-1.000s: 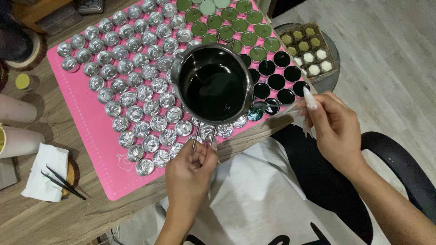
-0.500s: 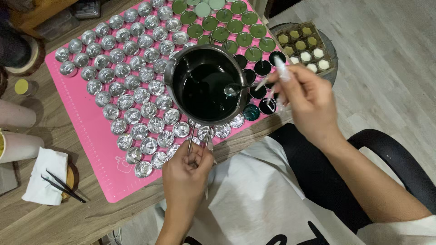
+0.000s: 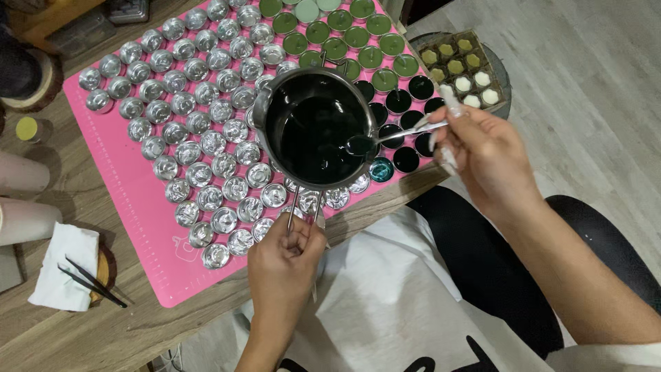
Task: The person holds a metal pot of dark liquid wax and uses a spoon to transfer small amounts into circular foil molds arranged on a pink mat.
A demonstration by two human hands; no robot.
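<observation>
My left hand [image 3: 284, 265] grips the wire handle of a small metal pot [image 3: 313, 127] that hangs above a pink mat [image 3: 144, 213]. Dark green liquid fills the pot. A metal spoon [image 3: 385, 138] sits in my right hand [image 3: 482, 155], its bowl inside the pot at the right rim. Rows of small silver cups [image 3: 186, 131] cover the mat, several of them empty. At the mat's right, several cups [image 3: 406, 160] hold dark liquid. Further back, several cups [image 3: 330, 31] hold pale green fill.
A box of small yellow and white shaped pieces [image 3: 461, 69] stands at the back right on a round stool. A white tissue with black tweezers [image 3: 69, 275] lies at the left on the wooden table [image 3: 96, 337]. Two pale cylinders [image 3: 21, 200] lie at the left edge.
My right hand moved left from the dark cups and brought the spoon's bowl into the pot. The pot and my left hand stayed about where they were.
</observation>
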